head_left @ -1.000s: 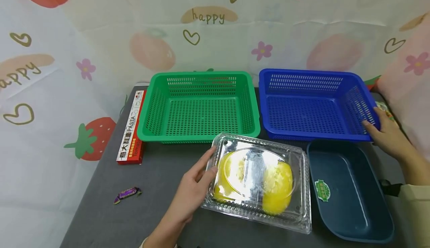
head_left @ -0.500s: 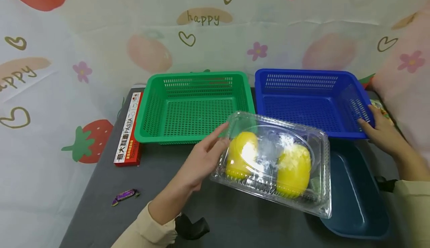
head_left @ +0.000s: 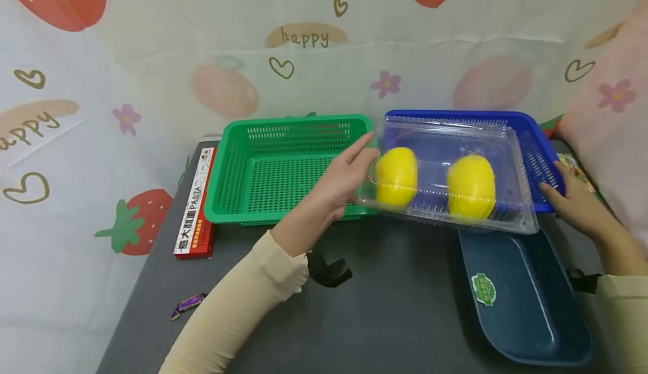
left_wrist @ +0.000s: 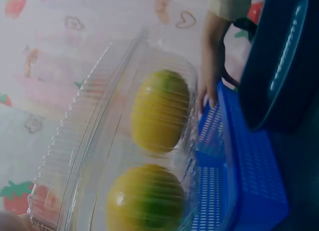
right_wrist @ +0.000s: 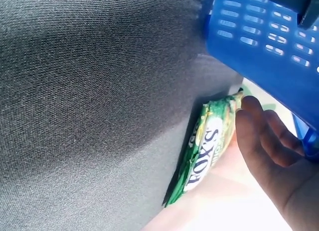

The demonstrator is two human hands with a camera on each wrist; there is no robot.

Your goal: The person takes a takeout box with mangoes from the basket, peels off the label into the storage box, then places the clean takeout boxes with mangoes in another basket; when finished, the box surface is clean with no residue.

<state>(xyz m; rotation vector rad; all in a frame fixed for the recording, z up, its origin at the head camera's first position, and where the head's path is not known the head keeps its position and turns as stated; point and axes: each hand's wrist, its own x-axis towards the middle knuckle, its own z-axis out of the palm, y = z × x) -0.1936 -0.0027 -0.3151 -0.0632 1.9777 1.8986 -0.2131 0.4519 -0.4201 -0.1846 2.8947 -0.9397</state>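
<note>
My left hand [head_left: 346, 177] grips the left edge of a clear plastic clamshell box [head_left: 432, 174], raised and tilted over the front of the blue basket [head_left: 539, 157]. Inside it lie two yellow fruits, one on the left [head_left: 396, 177] and one on the right [head_left: 471, 187]; the left wrist view shows green patches on them. My right hand [head_left: 582, 202] holds the blue basket's right rim, thumb over the inner side and fingers outside. In the right wrist view, those fingers are beside a green FOX'S packet [right_wrist: 204, 151] behind the basket.
A green basket [head_left: 215, 194] stands left of the blue one, with a red pasta box [head_left: 196, 205] along its side. The dark teal tub [head_left: 526, 301] sits at front right. A purple-wrapped candy [head_left: 188, 304] lies at front left. Patterned cloth hangs behind.
The left hand has lifted the clamshell box from the table's front, moving it up, away and rightward over the blue basket. The right hand stays at the basket's rim.
</note>
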